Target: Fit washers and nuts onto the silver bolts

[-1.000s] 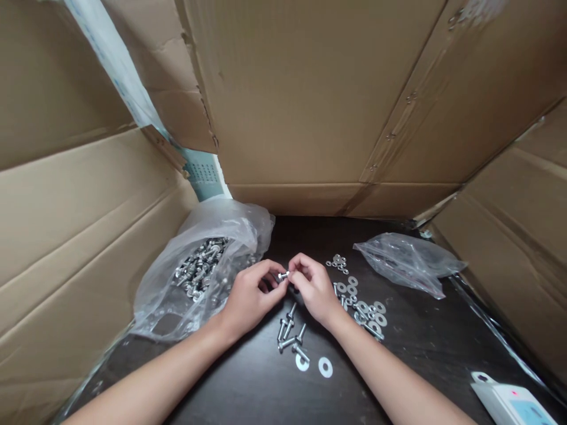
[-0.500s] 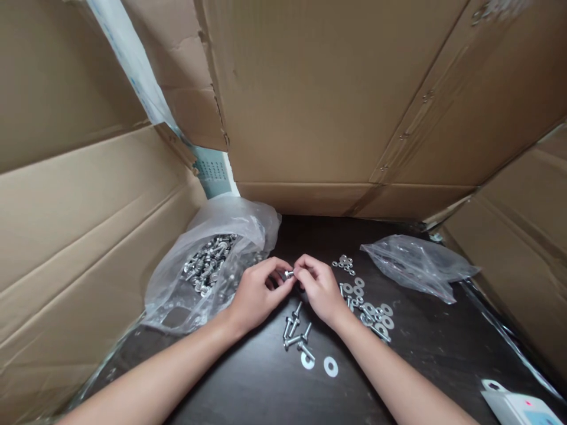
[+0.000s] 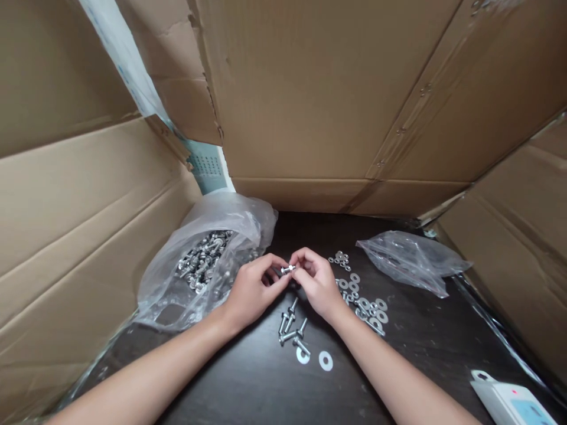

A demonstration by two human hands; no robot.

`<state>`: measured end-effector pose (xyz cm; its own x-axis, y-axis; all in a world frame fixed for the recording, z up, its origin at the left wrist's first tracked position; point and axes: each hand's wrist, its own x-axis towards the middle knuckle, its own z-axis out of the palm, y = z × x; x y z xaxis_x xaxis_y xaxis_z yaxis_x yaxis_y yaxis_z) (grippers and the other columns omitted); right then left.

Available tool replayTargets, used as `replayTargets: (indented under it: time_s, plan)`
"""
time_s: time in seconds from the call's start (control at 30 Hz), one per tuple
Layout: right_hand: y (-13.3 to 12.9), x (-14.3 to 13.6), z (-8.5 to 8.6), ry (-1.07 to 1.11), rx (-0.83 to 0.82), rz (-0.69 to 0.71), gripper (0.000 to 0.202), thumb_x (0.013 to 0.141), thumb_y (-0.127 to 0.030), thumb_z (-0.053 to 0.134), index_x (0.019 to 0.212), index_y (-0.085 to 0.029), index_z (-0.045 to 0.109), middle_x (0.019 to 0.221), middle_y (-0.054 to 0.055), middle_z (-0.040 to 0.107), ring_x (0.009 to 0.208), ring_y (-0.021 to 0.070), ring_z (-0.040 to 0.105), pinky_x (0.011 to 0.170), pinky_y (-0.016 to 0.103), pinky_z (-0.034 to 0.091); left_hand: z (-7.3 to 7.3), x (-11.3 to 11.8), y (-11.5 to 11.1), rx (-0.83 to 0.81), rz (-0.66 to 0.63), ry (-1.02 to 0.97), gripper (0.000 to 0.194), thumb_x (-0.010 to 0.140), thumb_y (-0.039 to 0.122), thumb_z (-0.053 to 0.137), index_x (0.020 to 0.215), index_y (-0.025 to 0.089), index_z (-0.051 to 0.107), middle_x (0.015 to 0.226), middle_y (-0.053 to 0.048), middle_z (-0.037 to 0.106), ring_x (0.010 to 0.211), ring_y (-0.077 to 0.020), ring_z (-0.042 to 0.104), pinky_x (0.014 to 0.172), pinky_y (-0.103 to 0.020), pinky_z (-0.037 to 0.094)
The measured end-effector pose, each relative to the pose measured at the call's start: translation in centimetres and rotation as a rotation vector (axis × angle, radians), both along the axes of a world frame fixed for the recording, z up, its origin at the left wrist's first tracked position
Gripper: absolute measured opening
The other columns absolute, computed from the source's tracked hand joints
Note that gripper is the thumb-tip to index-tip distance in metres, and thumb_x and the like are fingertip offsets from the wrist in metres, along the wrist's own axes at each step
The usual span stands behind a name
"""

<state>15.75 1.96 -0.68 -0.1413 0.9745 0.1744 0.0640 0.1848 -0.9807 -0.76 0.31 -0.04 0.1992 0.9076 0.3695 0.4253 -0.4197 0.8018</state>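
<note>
Between my fingertips is a small silver bolt (image 3: 287,269) with what looks like a nut on it. My left hand (image 3: 257,289) pinches its left end, and my right hand (image 3: 315,283) grips the other end. Below the hands, several bolts (image 3: 290,324) lie in a loose group on the dark table. Two flat washers (image 3: 325,360) rest just in front of them. To the right of my right hand is a spread of washers and bolts (image 3: 365,307), partly hidden by the wrist. Behind it sits a small cluster of nuts (image 3: 340,259).
A clear plastic bag (image 3: 150,283) full of bolts (image 3: 201,260) lies open at left. Another clear bag (image 3: 411,260), flattened, is at right. Cardboard walls (image 3: 310,94) enclose the table (image 3: 239,378). A white device (image 3: 509,398) with a red light sits at lower right.
The hands stay together at the bolt; the fingers have shifted slightly and more of the bolt shows between them. The whole view has moved a little.
</note>
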Motion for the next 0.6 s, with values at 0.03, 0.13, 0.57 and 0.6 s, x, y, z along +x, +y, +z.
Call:
replayTargets:
  time_s: [0.03,0.13,0.57,0.6]
  plan:
    - [0.04,0.02,-0.02,-0.002,-0.004,0.004,0.007,0.073,-0.025,0.059,0.078,-0.020,0.060,0.066,-0.003,0.052,0.060,0.0140,0.048,0.057,0.027,0.039,-0.01,0.00,0.02,0.004,0.000,0.000,0.007,0.088,0.016,0.071,0.095,0.019,0.072,0.083,0.000,0.076,0.067,-0.0126,0.068,0.061,-0.020,0.053]
    - [0.13,0.02,-0.04,-0.020,-0.019,0.007,0.008,0.074,-0.027,0.058,0.078,-0.020,0.060,0.067,-0.002,0.054,0.061,0.0142,0.049,0.058,0.027,0.039,-0.02,-0.03,0.05,0.016,0.000,-0.003,0.008,0.088,0.016,0.071,0.095,0.019,0.072,0.082,0.000,0.075,0.066,-0.0121,0.067,0.061,-0.020,0.053]
    - [0.07,-0.27,0.56,-0.080,-0.018,-0.018,0.021,0.082,-0.037,0.057,0.068,-0.021,0.059,0.061,-0.002,0.053,0.058,0.0141,0.047,0.056,0.027,0.038,-0.05,-0.08,0.11,0.043,-0.003,-0.012,0.009,0.088,0.016,0.070,0.096,0.019,0.071,0.086,-0.001,0.076,0.067,-0.0124,0.068,0.060,-0.020,0.053]
    - [0.07,-0.29,0.58,-0.079,-0.018,-0.019,0.022,0.082,-0.037,0.057,0.068,-0.021,0.059,0.060,-0.002,0.053,0.058,0.0141,0.047,0.056,0.027,0.037,-0.05,-0.08,0.10,0.040,-0.003,-0.012,0.009,0.088,0.016,0.070,0.096,0.019,0.071,0.086,-0.001,0.076,0.067,-0.0125,0.068,0.060,-0.020,0.053]
